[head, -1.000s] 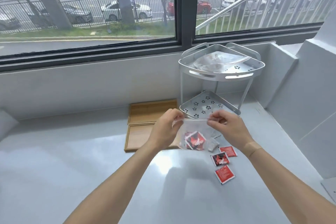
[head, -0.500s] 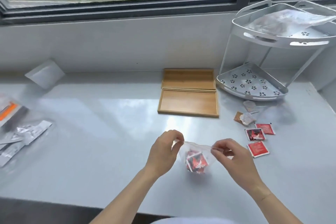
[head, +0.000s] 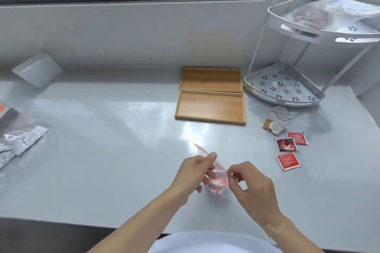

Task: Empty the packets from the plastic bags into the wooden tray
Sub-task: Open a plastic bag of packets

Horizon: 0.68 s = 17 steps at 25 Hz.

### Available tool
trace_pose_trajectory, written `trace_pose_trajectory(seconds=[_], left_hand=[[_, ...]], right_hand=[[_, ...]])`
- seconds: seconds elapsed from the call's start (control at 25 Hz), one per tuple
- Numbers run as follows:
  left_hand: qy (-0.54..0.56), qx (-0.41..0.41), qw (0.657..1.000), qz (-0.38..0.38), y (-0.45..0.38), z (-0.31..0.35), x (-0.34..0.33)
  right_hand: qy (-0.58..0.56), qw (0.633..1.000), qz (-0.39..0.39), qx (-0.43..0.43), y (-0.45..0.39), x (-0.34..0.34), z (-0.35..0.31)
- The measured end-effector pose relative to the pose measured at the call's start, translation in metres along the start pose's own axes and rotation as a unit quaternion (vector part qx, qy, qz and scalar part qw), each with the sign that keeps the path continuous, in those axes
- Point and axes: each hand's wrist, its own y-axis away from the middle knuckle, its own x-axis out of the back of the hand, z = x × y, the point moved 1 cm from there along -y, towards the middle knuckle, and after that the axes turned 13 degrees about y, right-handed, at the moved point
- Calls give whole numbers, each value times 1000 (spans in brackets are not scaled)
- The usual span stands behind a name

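Observation:
A small clear plastic bag [head: 217,181] with red packets inside hangs between my hands over the near part of the grey counter. My left hand [head: 193,172] pinches its upper edge, which sticks up to the left. My right hand [head: 251,185] pinches the bag's right edge with thumb and forefinger. Two shallow wooden trays [head: 210,107] lie side by side farther back, both with nothing in them. Three red packets [head: 287,159] and some pale ones [head: 275,126] lie loose on the counter to the right of the trays.
A white two-tier corner rack [head: 285,86] stands at the back right; another clear bag [head: 329,11] lies on its top shelf. Silver and clear wrappers [head: 18,141] lie at the far left. The window wall runs along the back.
The bag has come nearer to me and down towards the counter's front edge. It has turned so its top edge points up-left. My view has tilted down.

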Motion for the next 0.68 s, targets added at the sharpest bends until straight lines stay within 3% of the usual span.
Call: trace_pose_trajectory(seconds=[0.16, 0.28, 0.44, 0.68], left_hand=[[-5, -6, 1000, -7, -6, 6, -3], [-37, -15, 999, -31, -7, 9, -1], [-79, -44, 994, -68, -7, 15, -1], [-87, -84, 988, -91, -15, 16, -2]], right_hand=[[-12, 1000, -6, 23, 1, 0, -2], [-93, 992, -74, -47, 1, 7, -4], [-212, 939, -173, -207, -20, 17, -4], [-260, 881, -299, -257, -43, 9, 0]])
